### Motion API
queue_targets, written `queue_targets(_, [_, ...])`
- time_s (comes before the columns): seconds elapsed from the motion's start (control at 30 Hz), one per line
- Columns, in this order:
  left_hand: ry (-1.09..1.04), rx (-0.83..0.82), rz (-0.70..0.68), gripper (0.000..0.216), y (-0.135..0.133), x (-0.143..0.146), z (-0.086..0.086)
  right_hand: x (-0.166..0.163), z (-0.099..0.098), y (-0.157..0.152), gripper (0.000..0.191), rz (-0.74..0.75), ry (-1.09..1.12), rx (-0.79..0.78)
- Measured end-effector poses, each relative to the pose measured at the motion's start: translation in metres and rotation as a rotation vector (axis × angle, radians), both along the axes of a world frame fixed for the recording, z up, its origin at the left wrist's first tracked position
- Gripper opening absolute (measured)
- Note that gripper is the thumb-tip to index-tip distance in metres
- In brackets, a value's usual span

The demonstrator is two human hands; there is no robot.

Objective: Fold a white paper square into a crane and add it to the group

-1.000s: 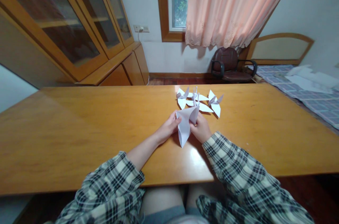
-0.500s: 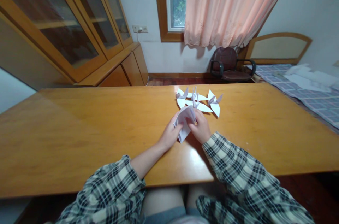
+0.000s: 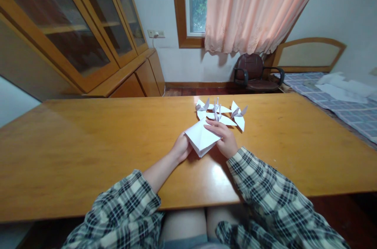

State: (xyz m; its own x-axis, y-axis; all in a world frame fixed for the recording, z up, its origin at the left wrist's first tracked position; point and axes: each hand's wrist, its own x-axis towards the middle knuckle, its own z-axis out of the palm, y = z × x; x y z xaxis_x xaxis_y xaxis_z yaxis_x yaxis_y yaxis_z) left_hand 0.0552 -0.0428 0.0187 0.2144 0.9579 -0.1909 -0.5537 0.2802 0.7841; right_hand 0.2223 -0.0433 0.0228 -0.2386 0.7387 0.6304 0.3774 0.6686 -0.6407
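A folded sheet of white paper [image 3: 201, 137], now a flattish diamond with layered lower edges, is held between my two hands just above the table. My left hand [image 3: 182, 147] grips its left corner, with the fingers mostly hidden beneath the paper. On the right side, my right hand [image 3: 224, 138] has its fingers laid over the upper right edge, and its thumb is out of sight. Several white origami cranes stand just beyond the paper, among them one crane [image 3: 239, 114] at the right and another [image 3: 202, 107] at the left.
The wooden table [image 3: 118, 135] spreads wide to both sides. Past its far edge are a brown armchair [image 3: 253, 69] and a bed [image 3: 350, 103] with papers on it. A glass-fronted cabinet [image 3: 126, 62] stands at the left.
The paper has gone from a narrow, partly opened fold to a broad, flattened diamond. My left hand has shifted slightly left, and my right fingers now lie over the paper's top.
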Motion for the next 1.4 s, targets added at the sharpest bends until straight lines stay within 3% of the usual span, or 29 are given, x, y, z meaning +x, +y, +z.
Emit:
queue_targets(0.27, [-0.107,-0.059,-0.211,0.031,0.006,-0.01,0.005,0.006,0.005,0.001,0.037,0.04,-0.033,-0.015])
queue_targets(0.43, [-0.116,-0.014,-0.26,0.035,0.005,-0.018,0.005,0.008,0.005,0.001,0.036,0.005,-0.029,-0.017])
queue_targets(0.6, [-0.131,0.048,-0.393,0.049,0.003,-0.031,0.01,0.01,0.006,0.001,0.035,-0.015,-0.025,0.007])
queue_targets(0.7, [-0.09,0.043,-0.342,0.047,0.005,-0.031,0.01,0.011,0.006,0.001,0.035,0.012,-0.046,0.032])
queue_targets(0.93, [0.245,0.027,-0.179,0.043,0.013,-0.027,0.001,0.01,0.006,0.002,0.038,0.142,-0.135,0.022])
queue_targets(1.07, [0.323,0.113,-0.109,0.046,0.021,-0.036,-0.002,0.013,0.01,0.003,0.047,0.316,-0.166,-0.132])
queue_targets(1.17, [0.406,0.202,-0.086,0.044,0.025,-0.043,-0.004,0.014,0.01,0.005,0.067,0.433,-0.002,-0.354])
queue_targets(1.23, [0.475,0.266,-0.098,0.042,0.025,-0.045,-0.005,0.013,0.009,0.008,0.069,0.376,0.202,-0.5])
queue_targets(1.3, [0.538,0.317,-0.138,0.039,0.022,-0.043,-0.006,0.01,0.007,0.01,0.058,0.206,0.369,-0.635])
queue_targets(1.4, [0.609,0.371,-0.202,0.036,0.016,-0.039,-0.005,0.006,0.005,0.011,0.043,0.011,0.434,-0.751])
